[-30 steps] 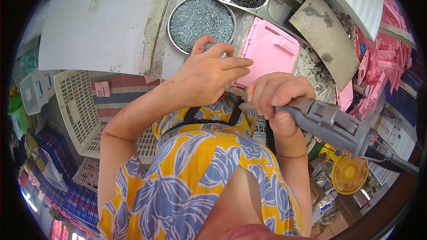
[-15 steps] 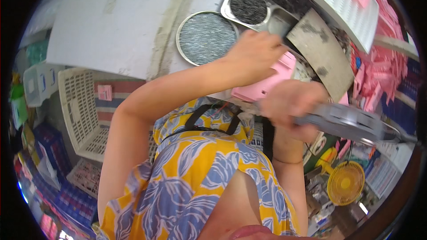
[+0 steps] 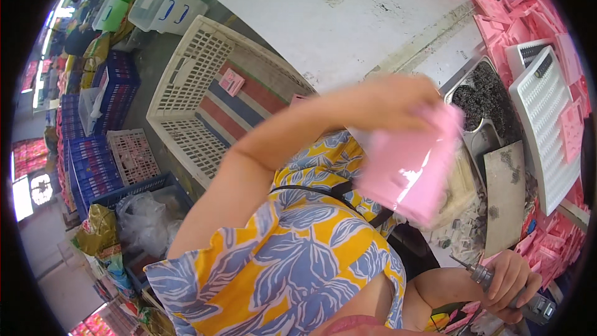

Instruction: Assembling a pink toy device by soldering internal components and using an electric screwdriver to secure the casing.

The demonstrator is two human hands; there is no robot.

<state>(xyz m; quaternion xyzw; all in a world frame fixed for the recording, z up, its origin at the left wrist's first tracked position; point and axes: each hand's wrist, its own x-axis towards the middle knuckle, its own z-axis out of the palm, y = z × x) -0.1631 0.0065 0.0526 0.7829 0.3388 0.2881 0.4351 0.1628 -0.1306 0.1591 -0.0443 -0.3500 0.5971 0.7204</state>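
Left hand (image 3: pixel 418 101) grips a pink panel (image 3: pixel 407 171) (pretty blurry tbh); right hand (image 3: pixel 511 281) wrapped round a grey power screwdriver (image 3: pixel 481 275); stacked blue boxes (image 3: pixel 93 163) have markings too tiny to read

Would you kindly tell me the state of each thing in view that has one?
Pink plastic panel, held in the left hand, blurred
Power screwdriver, gripped in the right hand, bit bare; running or not, cannot tell
White slotted crate, open-topped, a pink part inside
Metal tray, uncovered, holding small black parts
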